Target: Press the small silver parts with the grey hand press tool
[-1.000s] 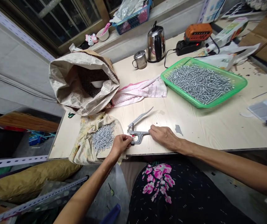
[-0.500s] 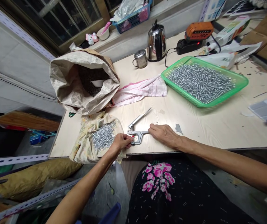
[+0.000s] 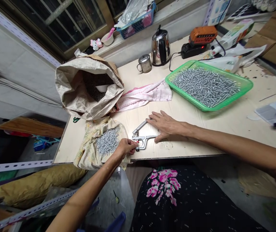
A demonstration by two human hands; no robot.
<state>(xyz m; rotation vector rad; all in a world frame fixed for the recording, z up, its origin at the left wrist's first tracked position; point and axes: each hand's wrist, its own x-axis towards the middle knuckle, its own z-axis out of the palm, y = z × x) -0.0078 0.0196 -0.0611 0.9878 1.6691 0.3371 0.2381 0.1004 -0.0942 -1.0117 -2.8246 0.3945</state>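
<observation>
Pliers [image 3: 146,140] on the tabletop [image 3: 181,112]: left hand [image 3: 125,147] pinched closed at one end, contents hidden; right hand [image 3: 165,124] spread open across the handles [image 3: 140,127].

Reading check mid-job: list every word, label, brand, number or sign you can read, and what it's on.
"20V", upside down: on the orange battery pack.
Too blurred to read: smaller marks on that pack.
Too small or blurred: print on the carton, the plastic bag and the blue-and-white pack.
None readable: the grey hand tool.
</observation>
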